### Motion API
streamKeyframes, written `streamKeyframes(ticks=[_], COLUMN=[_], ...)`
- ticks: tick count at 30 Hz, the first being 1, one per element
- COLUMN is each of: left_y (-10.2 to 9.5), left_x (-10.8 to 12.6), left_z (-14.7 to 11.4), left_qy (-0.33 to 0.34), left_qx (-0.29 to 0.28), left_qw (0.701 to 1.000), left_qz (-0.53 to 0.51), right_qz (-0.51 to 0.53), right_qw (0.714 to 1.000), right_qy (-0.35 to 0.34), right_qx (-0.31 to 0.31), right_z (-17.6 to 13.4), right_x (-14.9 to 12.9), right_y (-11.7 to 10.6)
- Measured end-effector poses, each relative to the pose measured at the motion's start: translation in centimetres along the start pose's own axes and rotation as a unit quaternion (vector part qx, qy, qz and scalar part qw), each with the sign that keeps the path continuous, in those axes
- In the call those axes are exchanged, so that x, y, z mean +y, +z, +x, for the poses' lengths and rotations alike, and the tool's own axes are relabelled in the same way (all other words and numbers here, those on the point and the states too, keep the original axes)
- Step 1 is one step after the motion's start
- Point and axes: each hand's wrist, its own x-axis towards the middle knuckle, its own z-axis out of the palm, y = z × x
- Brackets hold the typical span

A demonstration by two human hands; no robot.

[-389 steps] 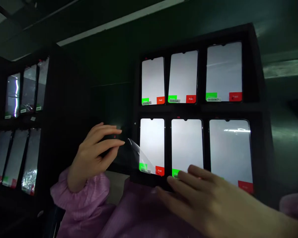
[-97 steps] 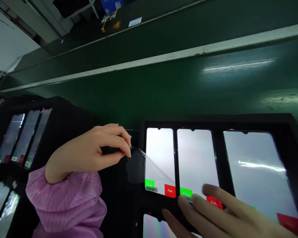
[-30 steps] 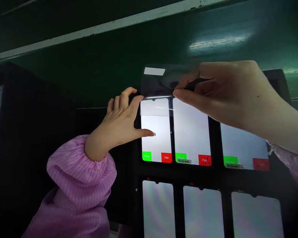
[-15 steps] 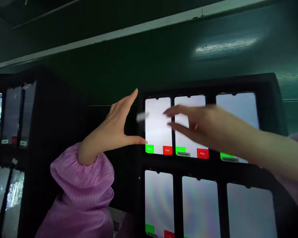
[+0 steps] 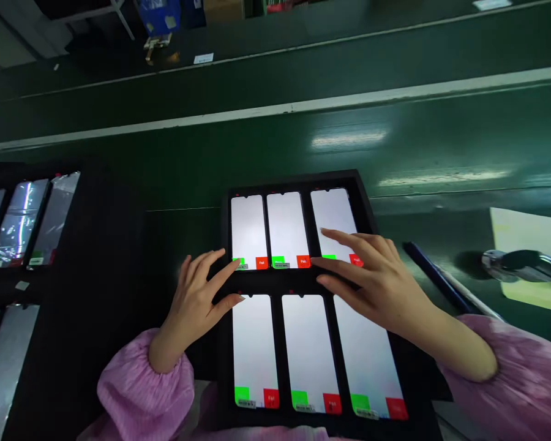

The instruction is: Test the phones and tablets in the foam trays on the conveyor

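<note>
Several lit phone screens lie in two rows in a black tray [image 5: 298, 280], each white with green and red boxes at its lower end. My left hand [image 5: 197, 297] is at the tray's left side with fingers apart. Its index fingertip is on the lower-left corner of the top-left screen [image 5: 248, 226], beside a small barcode label [image 5: 242, 267]. My right hand [image 5: 371, 272] reaches in from the right, fingers spread. They hover or rest near the top-right screen [image 5: 333, 214] and the red box of the top-middle screen [image 5: 287, 223]; I cannot tell whether they touch.
Another black tray [image 5: 96, 294] with film-covered screens stands on the left. On the green table [image 5: 275, 141] to the right are a dark blue pen [image 5: 436, 275], a yellowish paper [image 5: 528, 236] and a shiny metal-ended object [image 5: 509, 263]. A blue bin [image 5: 160, 17] is at the back.
The view has pulled back. My right hand has moved from the top-left screens to the right, and my left hand has come down. A barcode label now shows on the top-left screen.
</note>
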Motion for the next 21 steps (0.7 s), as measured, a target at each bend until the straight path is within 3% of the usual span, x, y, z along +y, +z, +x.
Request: streamKeyframes(ticks=[4,7,10,13,17,21], left_y=[0.6,0.5,0.1,-0.2,0.0,0.5], left_x=[1.0,2.1,3.9,5.7,7.1,7.3], left_z=[-1.6,-6.4,-12.6,-17.1,-18.9,-18.9], left_qy=[-0.026,-0.023,0.029,0.058,0.065,0.069], left_qx=[0.045,0.090,0.043,0.000,0.010,0.033], left_qw=[0.998,0.995,0.997,0.998,0.998,0.997], left_qz=[0.021,-0.030,-0.060,-0.032,0.000,0.010], right_qz=[-0.077,0.003,0.118,0.121,0.063,0.135], right_qw=[0.996,0.997,0.992,0.993,0.998,0.990], right_qy=[0.049,0.064,0.026,-0.017,0.011,0.015], right_qx=[0.007,0.043,0.026,-0.007,0.018,0.043], right_z=[-3.7,-8.0,-12.8,-16.3,-16.9,-14.3], right_x=[0.0,-2.6,-5.9,-8.2,-10.4,-13.7], right_y=[-1.1,-2.7,-4.5,-5.1,-3.6,-1.8])
